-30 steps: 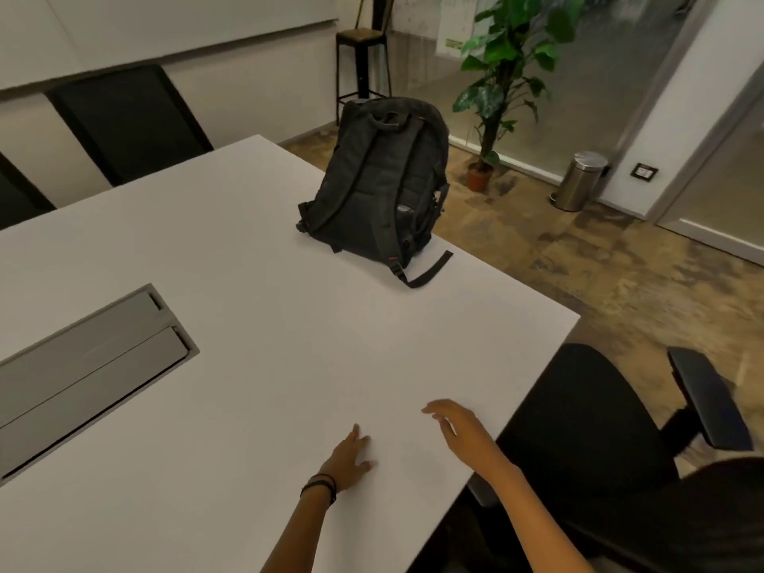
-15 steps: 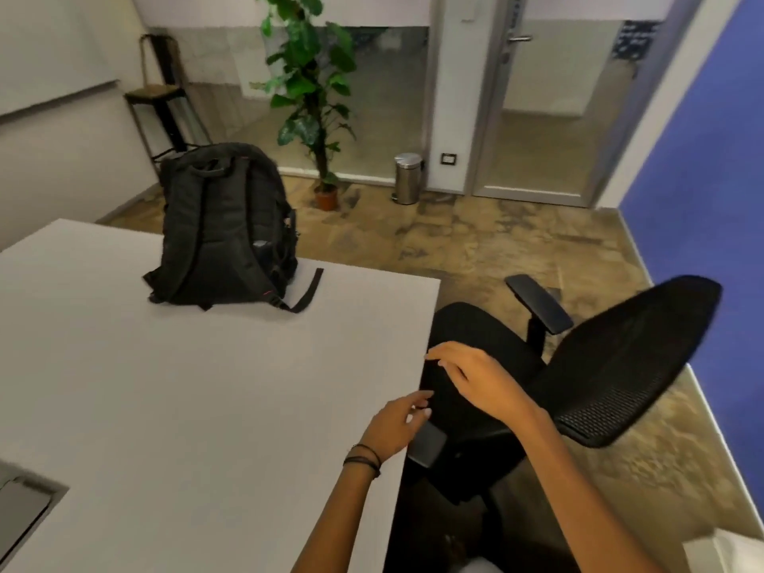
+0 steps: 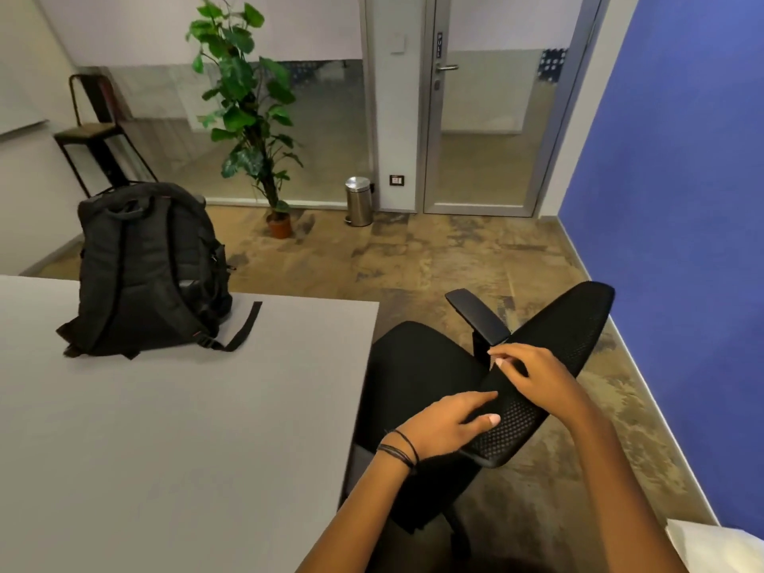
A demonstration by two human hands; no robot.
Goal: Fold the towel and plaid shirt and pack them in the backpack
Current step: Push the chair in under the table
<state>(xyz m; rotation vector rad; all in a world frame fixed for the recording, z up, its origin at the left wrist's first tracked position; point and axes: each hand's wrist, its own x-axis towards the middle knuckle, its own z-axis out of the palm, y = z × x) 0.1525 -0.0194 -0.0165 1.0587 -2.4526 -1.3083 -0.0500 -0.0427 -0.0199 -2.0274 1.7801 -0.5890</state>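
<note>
The black backpack (image 3: pixel 149 270) stands upright on the white table (image 3: pixel 173 440) near its far edge, straps facing me, one strap trailing on the tabletop. No towel or plaid shirt is in view. Both hands are off the table to its right, over the black mesh back of an office chair (image 3: pixel 550 353). My left hand (image 3: pixel 446 425), with dark bands on the wrist, reaches to the mesh with fingers stretched out and its thumb at the edge. My right hand (image 3: pixel 535 376) hovers above the chair back with loosely bent fingers and holds nothing.
The chair's seat and armrest (image 3: pixel 475 316) sit close against the table's right edge. A potted plant (image 3: pixel 252 117), a metal bin (image 3: pixel 359 201) and a glass door (image 3: pixel 488 117) are at the back. A blue wall runs along the right. Something white (image 3: pixel 719 547) shows at the bottom right corner.
My view has swung to the right. Both hands left the tabletop and moved right, out over the chair back. The backpack has stayed in place.
</note>
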